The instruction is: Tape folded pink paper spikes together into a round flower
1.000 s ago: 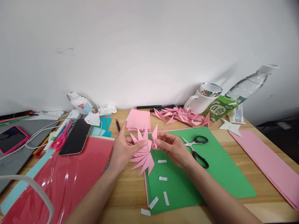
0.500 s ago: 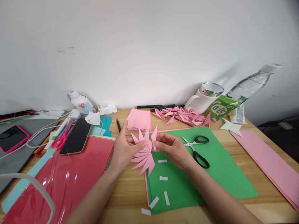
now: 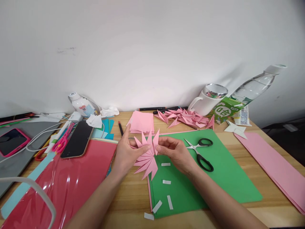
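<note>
My left hand (image 3: 128, 151) grips a fan of joined pink folded-paper pieces (image 3: 146, 159), thumb on the front and fingers partly hidden behind it. On the fan's right side, my right hand (image 3: 175, 151) pinches a single pink folded-paper piece (image 3: 156, 141) between thumb and fingers, against the fan's edge. Whether that piece is joined to the fan I cannot tell. Beneath my right hand lies a green sheet (image 3: 228, 178) with several small white strips (image 3: 169, 202) on and beside it. Black-handled scissors (image 3: 199, 151) rest there, opened.
A heap of pink folded pieces (image 3: 188, 117) and a stack of pink squares (image 3: 141, 121) lie towards the wall. Behind them stand a white mug (image 3: 205, 101) and a tilted bottle (image 3: 256, 84). Leftward are a phone (image 3: 77, 140), a red plastic-covered pack (image 3: 78, 178) and pink scissors (image 3: 63, 140).
My right hand has shifted very slightly left, bringing the single pink piece a little closer to the fan. My left hand holds its place.
</note>
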Demonstrator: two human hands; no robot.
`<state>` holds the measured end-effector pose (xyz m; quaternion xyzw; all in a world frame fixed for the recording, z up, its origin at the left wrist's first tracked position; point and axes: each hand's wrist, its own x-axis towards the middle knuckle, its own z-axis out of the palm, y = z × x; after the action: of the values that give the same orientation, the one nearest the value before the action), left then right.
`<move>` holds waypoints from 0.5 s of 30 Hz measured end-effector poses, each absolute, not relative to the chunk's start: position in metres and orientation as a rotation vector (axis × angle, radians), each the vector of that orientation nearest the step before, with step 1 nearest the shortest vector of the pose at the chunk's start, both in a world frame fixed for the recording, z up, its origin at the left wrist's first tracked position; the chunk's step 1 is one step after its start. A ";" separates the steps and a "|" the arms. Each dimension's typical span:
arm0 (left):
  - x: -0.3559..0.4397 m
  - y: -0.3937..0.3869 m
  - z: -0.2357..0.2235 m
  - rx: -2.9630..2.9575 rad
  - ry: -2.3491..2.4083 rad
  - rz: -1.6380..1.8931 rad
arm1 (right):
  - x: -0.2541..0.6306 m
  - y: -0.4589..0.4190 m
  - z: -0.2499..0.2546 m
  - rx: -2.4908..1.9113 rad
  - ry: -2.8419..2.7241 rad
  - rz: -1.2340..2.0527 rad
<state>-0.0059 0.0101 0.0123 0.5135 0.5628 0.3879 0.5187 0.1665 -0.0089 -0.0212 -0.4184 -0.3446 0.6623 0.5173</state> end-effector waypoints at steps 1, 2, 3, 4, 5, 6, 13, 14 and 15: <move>-0.006 0.010 0.013 1.231 1.349 0.932 | 0.166 -0.009 -0.021 -1.012 -0.825 1.582; -0.006 0.010 0.013 1.229 1.346 0.932 | 0.166 -0.009 -0.022 -1.019 -0.821 1.578; -0.006 0.010 0.013 1.226 1.347 0.931 | 0.165 -0.009 -0.022 -1.025 -0.814 1.576; -0.006 0.010 0.013 1.221 1.348 0.928 | 0.165 -0.009 -0.022 -1.030 -0.805 1.576; -0.005 0.010 0.014 1.212 1.347 0.928 | 0.164 -0.009 -0.023 -1.035 -0.796 1.574; -0.005 0.009 0.014 1.203 1.344 0.931 | 0.164 -0.009 -0.023 -1.037 -0.790 1.572; -0.003 0.009 0.018 1.148 1.319 0.946 | 0.162 -0.011 -0.026 -1.035 -0.778 1.534; -0.003 0.009 0.018 1.138 1.316 0.945 | 0.161 -0.011 -0.026 -1.039 -0.777 1.526; -0.003 0.009 0.018 1.129 1.309 0.946 | 0.161 -0.011 -0.026 -1.046 -0.777 1.520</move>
<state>-0.0035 0.0088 0.0182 0.4777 0.5537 0.3999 0.5526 0.1608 -0.0114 -0.0263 -0.4398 -0.3267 0.6392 0.5397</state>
